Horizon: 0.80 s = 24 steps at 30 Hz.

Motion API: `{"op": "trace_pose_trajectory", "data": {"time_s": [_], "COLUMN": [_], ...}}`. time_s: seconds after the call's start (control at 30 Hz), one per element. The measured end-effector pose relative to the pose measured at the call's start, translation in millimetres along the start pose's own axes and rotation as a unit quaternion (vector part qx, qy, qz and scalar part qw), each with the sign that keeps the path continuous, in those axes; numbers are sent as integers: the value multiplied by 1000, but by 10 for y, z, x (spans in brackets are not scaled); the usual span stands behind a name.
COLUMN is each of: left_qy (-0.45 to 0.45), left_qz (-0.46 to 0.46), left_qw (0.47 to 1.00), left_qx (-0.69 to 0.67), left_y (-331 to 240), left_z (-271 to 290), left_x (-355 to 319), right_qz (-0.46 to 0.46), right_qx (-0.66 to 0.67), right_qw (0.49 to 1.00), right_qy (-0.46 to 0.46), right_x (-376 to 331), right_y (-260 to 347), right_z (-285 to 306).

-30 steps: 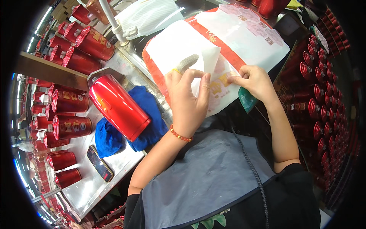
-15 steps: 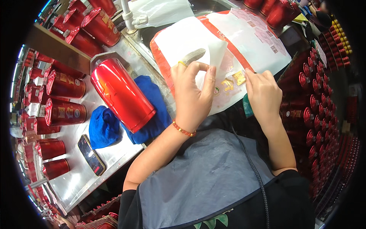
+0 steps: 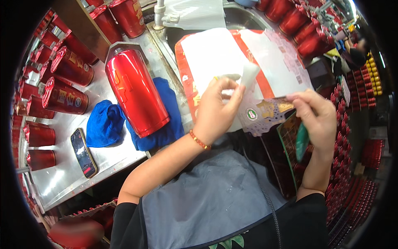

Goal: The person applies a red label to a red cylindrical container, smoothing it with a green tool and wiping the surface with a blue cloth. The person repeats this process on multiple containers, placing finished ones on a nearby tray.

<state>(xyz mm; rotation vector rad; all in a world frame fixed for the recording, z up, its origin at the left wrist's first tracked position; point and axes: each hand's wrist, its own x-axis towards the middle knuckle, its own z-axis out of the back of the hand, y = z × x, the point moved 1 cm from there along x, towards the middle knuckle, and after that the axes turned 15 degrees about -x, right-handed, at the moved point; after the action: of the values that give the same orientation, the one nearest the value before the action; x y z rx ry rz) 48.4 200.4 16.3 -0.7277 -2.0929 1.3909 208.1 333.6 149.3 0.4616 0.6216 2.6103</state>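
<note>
A patterned decal film (image 3: 265, 116) with gold characters and a round green-and-white mark stretches between my hands, partly peeled from its white backing paper (image 3: 215, 50). My left hand (image 3: 219, 106), with a pale finger cot on one finger, pinches the curled paper edge. The film's right edge is in the closed thumb and forefinger of my right hand (image 3: 317, 114). A green tool (image 3: 302, 143) hangs under that same hand, apparently tucked in its palm. To the left, a glossy red canister (image 3: 137, 93) with raised characters lies tilted on a blue cloth (image 3: 174, 103).
A bunched blue cloth (image 3: 104, 124) and a phone (image 3: 84, 152) lie on the metal table (image 3: 54, 178). Red canisters (image 3: 68, 66) line the left side. Behind the paper are a sink (image 3: 244, 20) and a pipe (image 3: 158, 14). Stacked red canisters (image 3: 350, 137) fill the right.
My right hand has moved right and down, pulling the film away from the white paper. My left hand still pinches the curled paper. The whole view has shifted slightly.
</note>
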Motion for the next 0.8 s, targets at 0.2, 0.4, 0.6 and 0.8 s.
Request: {"op": "trace_pose_trajectory", "data": {"time_s": [0.2,0.4,0.6,0.8], "left_qy": [174,328,257,116], "left_qz": [-45,29,-29,0], "left_qw": [977,935,959,985], "left_qx": [118,132,113,125], "left_y": [148,-655,-1411,-1599], "left_z": [-17,354,938,1350], "left_x": [-128,-240,-574,-969], "right_qz": [5,-49,-100,-77], "right_qx": [46,173,131,-53], "right_qw": [995,972,976,983], "right_qy": [91,152,140,155], "right_x": [1332,2804,3686,3747], "right_y": [-636,-1535,-2524,-2714], "right_z": [216,-384,-1331,-1558]}}
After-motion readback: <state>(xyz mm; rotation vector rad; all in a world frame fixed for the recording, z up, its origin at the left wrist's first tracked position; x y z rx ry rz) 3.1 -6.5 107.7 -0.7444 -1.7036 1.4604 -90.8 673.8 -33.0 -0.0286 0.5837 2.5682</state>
